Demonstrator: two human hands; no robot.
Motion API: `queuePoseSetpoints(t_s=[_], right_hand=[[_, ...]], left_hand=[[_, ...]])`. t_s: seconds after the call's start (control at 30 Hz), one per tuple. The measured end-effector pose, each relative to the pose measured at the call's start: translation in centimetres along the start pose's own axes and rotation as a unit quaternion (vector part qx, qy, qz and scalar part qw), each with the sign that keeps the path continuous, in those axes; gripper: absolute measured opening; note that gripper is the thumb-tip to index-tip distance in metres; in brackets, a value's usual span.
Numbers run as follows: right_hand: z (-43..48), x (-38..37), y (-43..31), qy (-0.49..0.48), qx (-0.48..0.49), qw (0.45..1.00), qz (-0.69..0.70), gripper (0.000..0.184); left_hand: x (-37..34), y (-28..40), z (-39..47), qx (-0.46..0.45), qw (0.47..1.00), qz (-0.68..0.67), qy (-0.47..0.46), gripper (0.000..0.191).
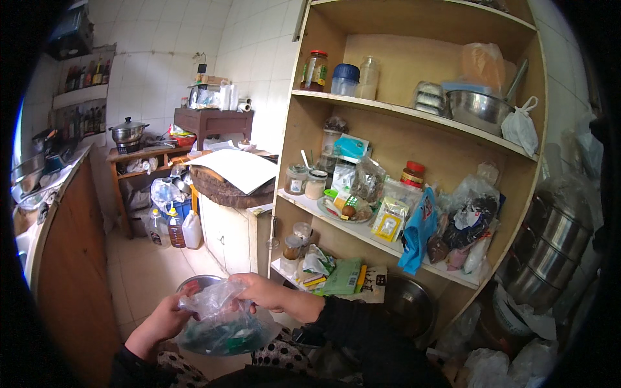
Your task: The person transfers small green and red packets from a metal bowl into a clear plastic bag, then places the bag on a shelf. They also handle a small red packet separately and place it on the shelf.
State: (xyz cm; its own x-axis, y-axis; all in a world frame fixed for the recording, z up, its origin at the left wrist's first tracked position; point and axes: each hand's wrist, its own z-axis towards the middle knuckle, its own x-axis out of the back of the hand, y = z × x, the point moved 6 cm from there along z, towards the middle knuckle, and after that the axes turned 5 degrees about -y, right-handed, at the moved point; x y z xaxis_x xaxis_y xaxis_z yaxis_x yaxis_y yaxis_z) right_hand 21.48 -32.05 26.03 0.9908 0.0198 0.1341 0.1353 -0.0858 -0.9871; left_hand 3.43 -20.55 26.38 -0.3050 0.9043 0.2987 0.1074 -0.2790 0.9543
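Between my two hands is a clear plastic bag (228,325), its upper part gathered and crumpled. Dark and green contents show through its lower part, too blurred to name. My left hand (170,313) grips the bag's left side. My right hand (259,293) pinches its top right. A round stainless steel bowl (201,280) shows its rim just behind the bag; the rest of it is hidden by the bag and my hands.
A wooden shelf unit (427,123) with jars, packets and bags rises ahead and right. Stacked steel pots (555,252) stand on its right. A thick round chopping block (228,186) tops a white cabinet (225,237). Oil bottles (175,228) stand on the tiled floor. A counter (68,233) runs along the left.
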Motion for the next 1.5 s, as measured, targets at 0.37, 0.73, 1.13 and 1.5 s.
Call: queuePoseSetpoints(t_s=[0.37,0.73,1.13,1.5], right_hand=[[0.9,-2.5,-1.3,0.037,0.108,0.992,0.053,0.019],[-1.0,-0.1,-2.7,0.101,0.238,0.947,-0.190,0.091],[0.8,-5.9,2.4,0.180,0.229,0.910,-0.294,0.059],[2.0,-4.4,3.1,0.134,0.234,0.955,-0.126,0.034]], left_hand=[[-2.9,3.1,0.0,-0.002,0.995,0.098,0.025,0.023],[0.0,2.8,0.5,-0.097,0.989,-0.058,0.094,0.012],[-4.3,3.0,2.8,-0.138,0.982,0.076,0.101,0.028],[-3.4,4.7,2.5,-0.149,0.973,0.168,0.063,0.059]])
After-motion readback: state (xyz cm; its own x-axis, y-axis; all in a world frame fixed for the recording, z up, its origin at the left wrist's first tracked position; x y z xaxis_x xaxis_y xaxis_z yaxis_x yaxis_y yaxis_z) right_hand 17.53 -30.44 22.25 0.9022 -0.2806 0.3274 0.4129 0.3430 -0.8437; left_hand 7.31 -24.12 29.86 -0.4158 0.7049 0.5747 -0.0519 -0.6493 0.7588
